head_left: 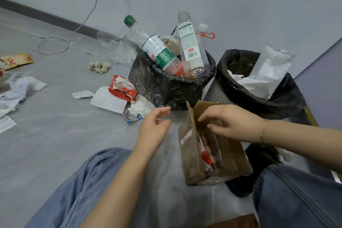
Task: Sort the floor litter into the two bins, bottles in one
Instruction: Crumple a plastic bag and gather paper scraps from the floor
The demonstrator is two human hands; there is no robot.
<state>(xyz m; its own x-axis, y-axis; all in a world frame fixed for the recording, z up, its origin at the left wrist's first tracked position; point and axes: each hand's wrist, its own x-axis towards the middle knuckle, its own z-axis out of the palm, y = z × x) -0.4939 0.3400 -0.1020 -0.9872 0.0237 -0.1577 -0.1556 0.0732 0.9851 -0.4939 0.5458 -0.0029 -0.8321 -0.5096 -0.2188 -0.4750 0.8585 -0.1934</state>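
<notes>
**Bottles binned, paper litter on the floor, hands at a cardboard box**

The grey tiled floor (55, 153) carries everything, with the person's knees in blue jeans (77, 190) at the bottom of the view. Two bins lined with black bags stand by the wall. The left bin (166, 87) holds the bottles: a green-capped bottle (153, 46) leaning left, a tall clear bottle (192, 44) set upside down beside it, and a small white-capped bottle (203, 29) behind. The right bin (277, 96) holds white paper and a clear plastic bag (273, 65) that sticks up above its rim.

In front of the bins, between the knees, stands an open cardboard box (209, 153) with red and white wrappers inside it. The right hand (231, 122) reaches into the top of the box, its fingers curled down around the edge of an inner flap. The left hand (155, 127) hovers just left of the box, fingers loosely bent and apart, holding nothing.

Litter lies left of the bottle bin: a white paper sheet (109, 100), a torn red wrapper (124, 89) on it, crumpled tissue (140, 107) near the bin's base, a pale scrunchie (100, 66) farther back, more papers (16, 90) at the left edge and a colourful packet (14, 60) beyond them.
</notes>
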